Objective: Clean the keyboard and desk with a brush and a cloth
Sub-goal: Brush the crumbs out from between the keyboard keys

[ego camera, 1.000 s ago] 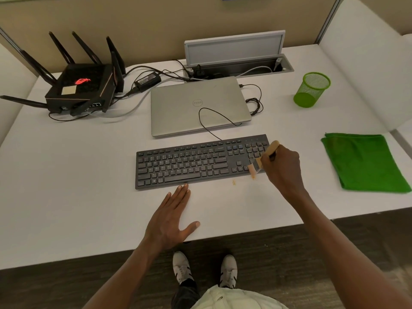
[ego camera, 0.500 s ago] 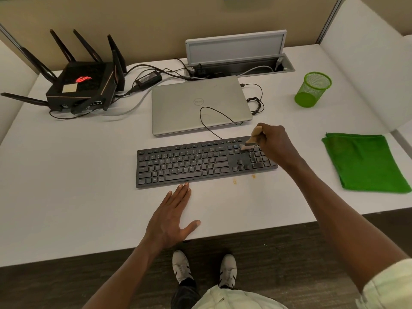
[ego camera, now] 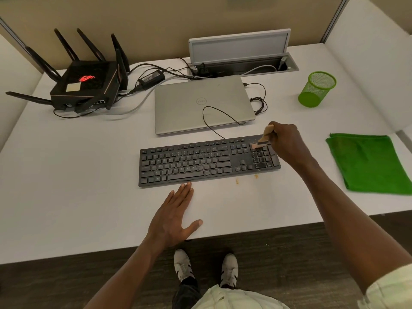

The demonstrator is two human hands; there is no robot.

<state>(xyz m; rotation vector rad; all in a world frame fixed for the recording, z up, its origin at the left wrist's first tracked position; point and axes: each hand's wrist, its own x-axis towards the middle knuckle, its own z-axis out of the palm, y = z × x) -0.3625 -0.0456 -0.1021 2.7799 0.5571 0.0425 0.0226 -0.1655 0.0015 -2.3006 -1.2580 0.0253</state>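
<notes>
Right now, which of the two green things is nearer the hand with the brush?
The green cloth, lying flat at the desk's right edge, beside the right hand holding the brush. The green mesh cup stands upright farther back.

Only the laptop (ego camera: 200, 103) lid's round logo (upside down) reads "DELL".

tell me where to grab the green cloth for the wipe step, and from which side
Pinch the green cloth at its near-left corner, coming from the left where the right hand works. It lies flat and folded on the desk, so a corner is the easiest part to lift; nothing sits on it.
</notes>
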